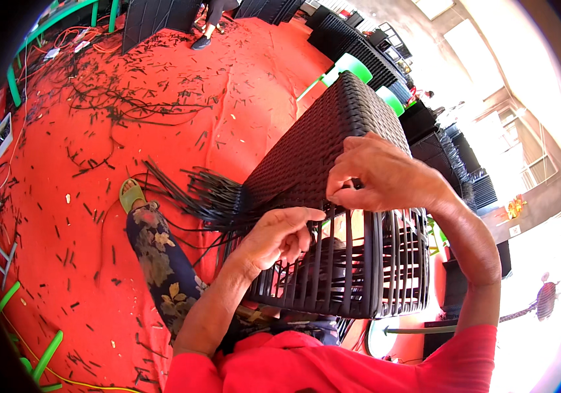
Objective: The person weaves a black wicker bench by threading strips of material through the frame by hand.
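Note:
A tall black wicker piece [300, 141] stands tilted in front of me, between my legs. Its upper part is closely woven, while its near end is an open frame of bare black strips [339, 275]. My left hand [277, 237] is closed at the edge of the weave, forefinger stretched along it and the other fingers curled; what its fingertips pinch is hidden. Just above and to the right, my right hand [378, 175] is bent into a pinch over the weave, its contents too small to make out. A bundle of loose strip ends [211, 196] sticks out on the left.
Cut strip scraps [133, 108] litter the red floor covering [182, 141]. A green stool [352, 65] stands beyond the wicker piece, with stacked black woven panels [352, 46] behind. Green-legged furniture [44, 357] and cables [74, 39] lie along the left. Another person's foot [202, 42] shows far off.

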Motion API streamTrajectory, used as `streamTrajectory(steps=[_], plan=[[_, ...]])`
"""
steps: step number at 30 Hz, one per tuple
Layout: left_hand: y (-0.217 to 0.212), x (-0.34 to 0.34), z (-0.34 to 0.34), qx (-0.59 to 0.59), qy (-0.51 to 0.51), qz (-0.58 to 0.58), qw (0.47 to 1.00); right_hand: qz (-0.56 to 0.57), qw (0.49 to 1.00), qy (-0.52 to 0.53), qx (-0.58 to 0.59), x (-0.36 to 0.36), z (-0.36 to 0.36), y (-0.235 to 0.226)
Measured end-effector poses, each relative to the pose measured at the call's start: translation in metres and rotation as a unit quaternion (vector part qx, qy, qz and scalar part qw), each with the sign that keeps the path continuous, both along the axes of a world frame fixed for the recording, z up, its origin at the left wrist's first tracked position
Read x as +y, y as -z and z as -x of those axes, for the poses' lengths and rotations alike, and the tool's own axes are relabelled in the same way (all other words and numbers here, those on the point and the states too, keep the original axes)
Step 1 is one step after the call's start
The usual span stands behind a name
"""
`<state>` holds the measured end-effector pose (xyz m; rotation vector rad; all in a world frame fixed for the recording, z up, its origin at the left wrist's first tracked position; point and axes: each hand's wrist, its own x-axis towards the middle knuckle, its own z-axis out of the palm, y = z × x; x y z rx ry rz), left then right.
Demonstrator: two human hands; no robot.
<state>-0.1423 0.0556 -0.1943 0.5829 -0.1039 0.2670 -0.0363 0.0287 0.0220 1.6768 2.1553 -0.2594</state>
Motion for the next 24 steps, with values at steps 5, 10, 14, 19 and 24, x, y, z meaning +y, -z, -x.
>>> streamTrajectory(steps=[5, 10, 14, 19, 24], plan=[[-0.019, 0.006, 0.0, 0.001, 0.04, -0.126, 0.991, 0.016, 0.999, -0.04, -0.013, 0.005, 0.002, -0.003], [-0.013, 0.011, -0.012, -0.026, 0.11, -0.094, 0.989, 0.02, 0.996, -0.065, -0.066, 0.0, -0.001, 0.016], [-0.001, 0.005, -0.021, -0.067, 0.102, -0.037, 0.992, 0.055, 0.995, -0.032, -0.083, -0.002, 0.005, 0.012], [-0.002, 0.004, -0.013, 0.035, -0.003, -0.042, 0.998, -0.212, 0.963, -0.018, 0.165, -0.032, -0.01, -0.001], [0.019, 0.021, 0.004, 0.053, -0.064, -0.043, 0.996, -0.421, 0.773, 0.327, 0.345, -0.131, -0.08, 0.005]])
